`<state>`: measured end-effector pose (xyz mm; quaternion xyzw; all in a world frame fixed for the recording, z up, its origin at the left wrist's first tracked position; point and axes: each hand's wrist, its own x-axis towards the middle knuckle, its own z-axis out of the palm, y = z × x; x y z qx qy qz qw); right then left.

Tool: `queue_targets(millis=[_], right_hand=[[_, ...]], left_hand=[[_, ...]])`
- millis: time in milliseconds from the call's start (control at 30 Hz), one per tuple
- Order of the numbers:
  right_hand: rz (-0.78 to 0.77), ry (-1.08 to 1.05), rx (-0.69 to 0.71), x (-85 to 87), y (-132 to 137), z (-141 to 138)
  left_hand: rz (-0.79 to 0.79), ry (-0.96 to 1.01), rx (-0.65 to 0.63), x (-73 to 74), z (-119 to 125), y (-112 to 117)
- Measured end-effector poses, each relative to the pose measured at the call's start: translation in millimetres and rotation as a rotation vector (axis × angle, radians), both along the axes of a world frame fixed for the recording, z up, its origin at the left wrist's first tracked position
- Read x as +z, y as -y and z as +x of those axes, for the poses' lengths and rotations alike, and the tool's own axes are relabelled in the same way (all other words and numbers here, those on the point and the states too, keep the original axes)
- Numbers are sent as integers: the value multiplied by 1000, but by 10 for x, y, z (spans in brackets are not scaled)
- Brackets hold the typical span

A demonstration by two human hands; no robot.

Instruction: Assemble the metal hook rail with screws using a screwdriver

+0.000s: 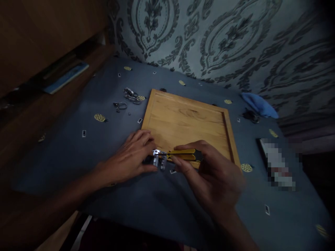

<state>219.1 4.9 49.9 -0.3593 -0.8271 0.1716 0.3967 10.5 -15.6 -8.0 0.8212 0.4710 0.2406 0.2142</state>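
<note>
My right hand [209, 170] is closed around a yellow-and-black handled tool [183, 154], whose tip points left at a small metal clamp-like part [159, 158]. My left hand [131, 157] rests on the blue cloth with its fingers curled against that metal part, steadying it at the near edge of a wooden board [188, 122]. What the left fingers grip beyond the part is hidden.
Several small metal pieces [129, 97] lie on the pineapple-print blue cloth [78, 157] left of the board. A blue rag [258, 104] and a dark item lie at the back right. A flat blurred object [277, 164] lies at the right. A wooden shelf with a blue book [65, 77] stands left.
</note>
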Motion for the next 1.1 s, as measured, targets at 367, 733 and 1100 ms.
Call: queue_targets(millis=[367,733,1100], right_hand=[[-85,145,210,189,-190,27],[-118,167,298,227,-264,57],[-110,-252,-6,280,-37,140]], left_hand=[[-21,-3,-2,14,-1,-7],[-78,15,13,12,6,-11],[-87,-2,-6,102,-27,-5]])
